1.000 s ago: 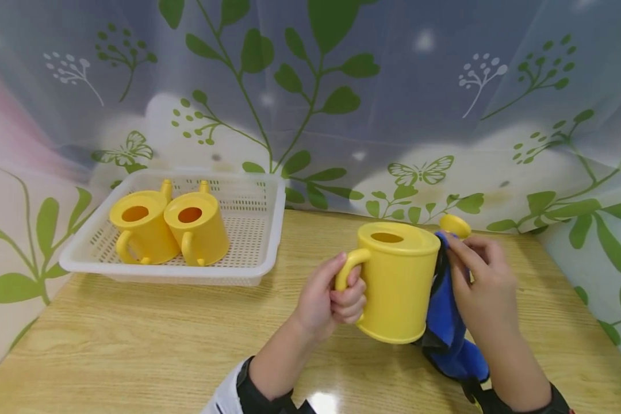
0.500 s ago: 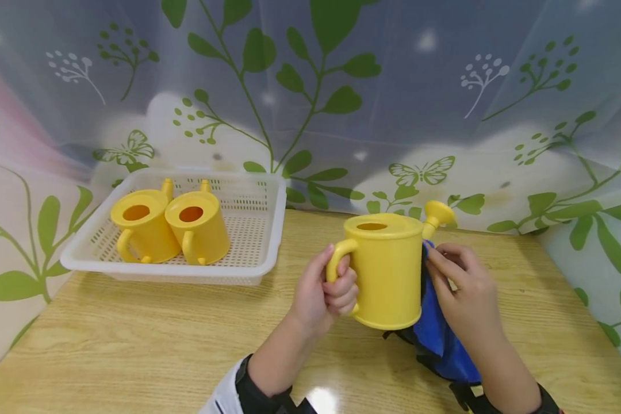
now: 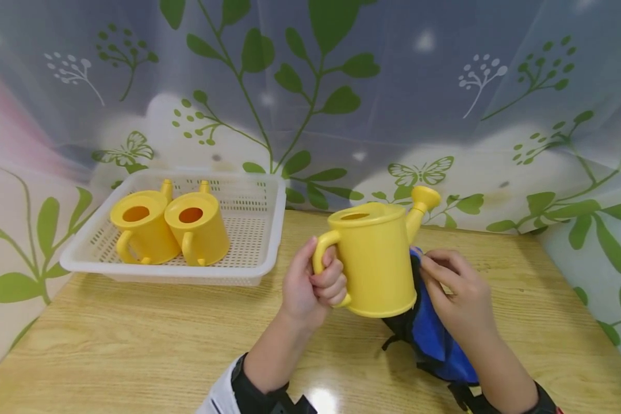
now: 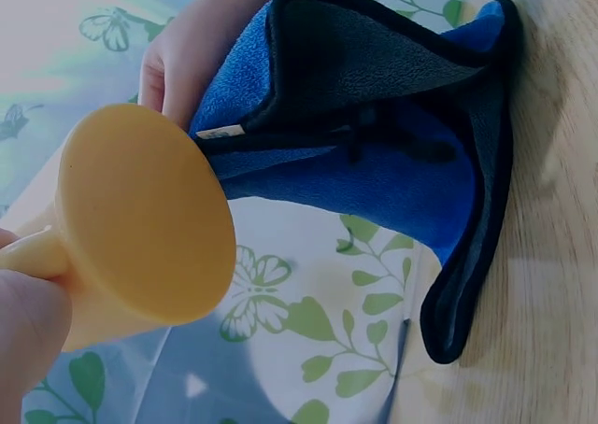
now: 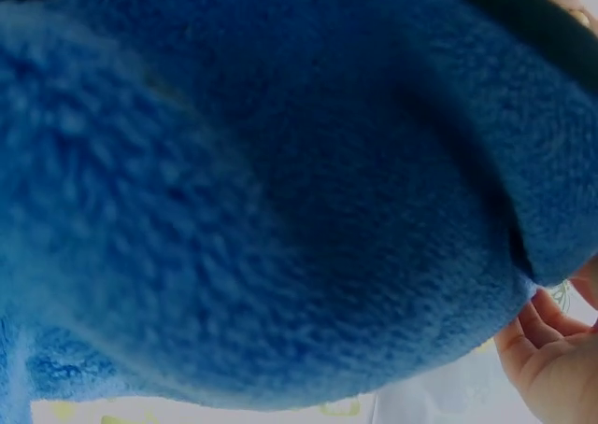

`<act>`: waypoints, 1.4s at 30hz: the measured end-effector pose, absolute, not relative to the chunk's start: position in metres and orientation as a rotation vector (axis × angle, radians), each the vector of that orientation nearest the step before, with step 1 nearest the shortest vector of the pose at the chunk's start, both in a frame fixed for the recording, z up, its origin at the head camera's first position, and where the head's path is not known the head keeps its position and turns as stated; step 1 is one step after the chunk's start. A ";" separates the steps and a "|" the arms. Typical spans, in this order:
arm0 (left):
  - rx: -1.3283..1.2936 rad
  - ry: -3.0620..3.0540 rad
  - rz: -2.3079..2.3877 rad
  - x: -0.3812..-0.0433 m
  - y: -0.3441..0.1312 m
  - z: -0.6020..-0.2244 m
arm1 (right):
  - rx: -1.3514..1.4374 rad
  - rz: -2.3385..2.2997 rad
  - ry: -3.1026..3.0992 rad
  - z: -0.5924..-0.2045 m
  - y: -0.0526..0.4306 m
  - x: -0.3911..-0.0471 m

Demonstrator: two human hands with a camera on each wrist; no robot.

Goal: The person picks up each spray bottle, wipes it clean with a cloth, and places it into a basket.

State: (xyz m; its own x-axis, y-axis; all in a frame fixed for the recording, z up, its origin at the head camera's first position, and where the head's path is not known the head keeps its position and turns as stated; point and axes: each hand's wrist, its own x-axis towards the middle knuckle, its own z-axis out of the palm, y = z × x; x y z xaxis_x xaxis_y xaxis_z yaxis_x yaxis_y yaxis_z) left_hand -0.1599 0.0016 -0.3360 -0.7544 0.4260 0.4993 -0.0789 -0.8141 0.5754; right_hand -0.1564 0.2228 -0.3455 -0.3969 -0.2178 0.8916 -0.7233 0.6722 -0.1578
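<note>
A yellow watering can [image 3: 375, 261] hangs above the table, its handle gripped by my left hand [image 3: 313, 282]. Its spout with the round sprinkler head [image 3: 426, 198] points up and to the right. My right hand [image 3: 460, 290] pinches a blue cloth [image 3: 440, 339] with dark edging, close against the can's right side below the spout. In the left wrist view the can's round base [image 4: 149, 214] faces the camera, and the cloth [image 4: 392, 181] drapes down beside it. Blue pile of the cloth [image 5: 280, 190] fills most of the right wrist view.
A white perforated basket [image 3: 269, 253] stands at the back left of the wooden table [image 3: 160, 339]. Inside it lean two more yellow watering cans [image 3: 150, 230], side by side, without sprinkler heads on their spouts. A leaf-patterned curtain [image 3: 419, 115] hangs behind the table.
The watering can has moved left and up, and now tilts with its spout raised. My right hand has slid with the cloth from near the sprinkler head down to the can's side.
</note>
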 end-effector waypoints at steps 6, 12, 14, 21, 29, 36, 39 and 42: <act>1.032 0.855 2.490 -0.160 0.003 -0.338 | 0.642 0.691 -1.965 -0.344 0.223 -0.152; 1.183 0.930 2.401 -0.160 0.005 -0.339 | 0.577 0.710 -1.979 -0.338 0.225 -0.152; 1.216 0.948 2.383 -0.160 0.006 -0.339 | 0.559 0.711 -1.980 -0.337 0.227 -0.153; 1.289 0.977 2.326 -0.159 0.007 -0.338 | 0.428 0.688 -1.977 -0.334 0.235 -0.157; 1.262 0.947 2.325 -0.159 0.007 -0.339 | 0.442 0.631 -1.967 -0.335 0.236 -0.157; 1.200 0.927 2.389 -0.160 0.006 -0.340 | 0.566 0.680 -1.957 -0.340 0.224 -0.153; 1.177 0.896 2.439 -0.160 0.005 -0.341 | 0.605 0.757 -1.945 -0.343 0.219 -0.151; 1.156 0.862 2.478 -0.161 0.005 -0.340 | 0.623 0.797 -1.956 -0.345 0.217 -0.151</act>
